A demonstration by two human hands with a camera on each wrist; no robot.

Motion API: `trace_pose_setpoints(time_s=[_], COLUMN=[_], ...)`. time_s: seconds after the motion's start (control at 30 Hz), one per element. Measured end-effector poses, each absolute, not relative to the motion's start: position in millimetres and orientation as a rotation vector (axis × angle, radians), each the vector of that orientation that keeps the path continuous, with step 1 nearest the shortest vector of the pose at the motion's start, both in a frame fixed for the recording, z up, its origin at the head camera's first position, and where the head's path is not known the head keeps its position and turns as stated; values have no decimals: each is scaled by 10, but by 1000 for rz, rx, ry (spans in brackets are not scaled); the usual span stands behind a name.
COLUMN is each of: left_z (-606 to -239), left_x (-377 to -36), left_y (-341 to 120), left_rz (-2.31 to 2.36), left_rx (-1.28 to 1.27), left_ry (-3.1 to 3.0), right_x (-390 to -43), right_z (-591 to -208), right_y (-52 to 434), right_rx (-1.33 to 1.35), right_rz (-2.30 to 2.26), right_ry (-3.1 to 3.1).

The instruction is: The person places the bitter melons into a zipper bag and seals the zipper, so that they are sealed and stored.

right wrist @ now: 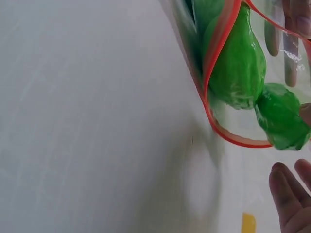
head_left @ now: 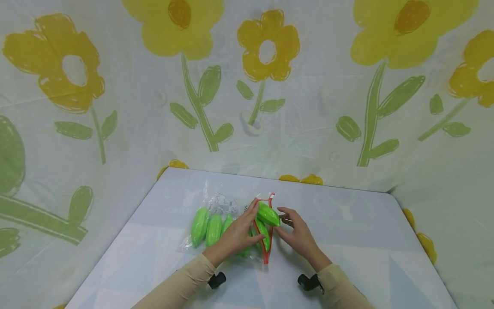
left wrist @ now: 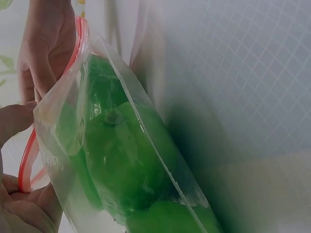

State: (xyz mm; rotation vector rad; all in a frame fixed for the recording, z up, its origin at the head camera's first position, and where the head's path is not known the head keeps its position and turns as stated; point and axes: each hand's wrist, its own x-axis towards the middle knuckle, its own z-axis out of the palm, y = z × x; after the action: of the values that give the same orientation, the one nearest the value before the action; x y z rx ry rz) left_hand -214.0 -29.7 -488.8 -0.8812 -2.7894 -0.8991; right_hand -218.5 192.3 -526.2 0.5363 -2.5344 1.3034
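A clear zip bag [head_left: 266, 252] with a red seal lies on the table and holds green pod-shaped pieces. My left hand [head_left: 247, 223] pinches the bag's open rim, its thumb and fingers [left wrist: 46, 53] on the red strip of the bag [left wrist: 121, 145]. One green piece [head_left: 268, 214] sticks out of the mouth, and it shows in the right wrist view as a green piece [right wrist: 282, 121] beside the red rim [right wrist: 218, 48]. My right hand [head_left: 287, 221] hovers just right of that piece with relaxed fingers [right wrist: 289, 194], holding nothing.
Three more green pieces [head_left: 213, 229] lie side by side in clear plastic left of my left hand, with crumpled clear wrap [head_left: 221, 204] behind them. The pale table [head_left: 347, 223] is ringed by a flower-print sheet [head_left: 270, 107] on the far and side edges.
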Motion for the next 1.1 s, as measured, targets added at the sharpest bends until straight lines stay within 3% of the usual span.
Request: trace_pose_setpoints(time_s=[0.4, 1.1], left_z=[-4891, -4887], left_x=[-2140, -2132], left_y=[-279, -283], left_rz=[-928, -915], left_rx=[-870, -871], left_ry=[-2810, -2797], right_x=[-2168, -2288], right_z=[-5256, -5217], right_y=[1946, 1678], right_rx=[368, 373], right_rz=[1261, 1253], right_ry=[-2610, -2559])
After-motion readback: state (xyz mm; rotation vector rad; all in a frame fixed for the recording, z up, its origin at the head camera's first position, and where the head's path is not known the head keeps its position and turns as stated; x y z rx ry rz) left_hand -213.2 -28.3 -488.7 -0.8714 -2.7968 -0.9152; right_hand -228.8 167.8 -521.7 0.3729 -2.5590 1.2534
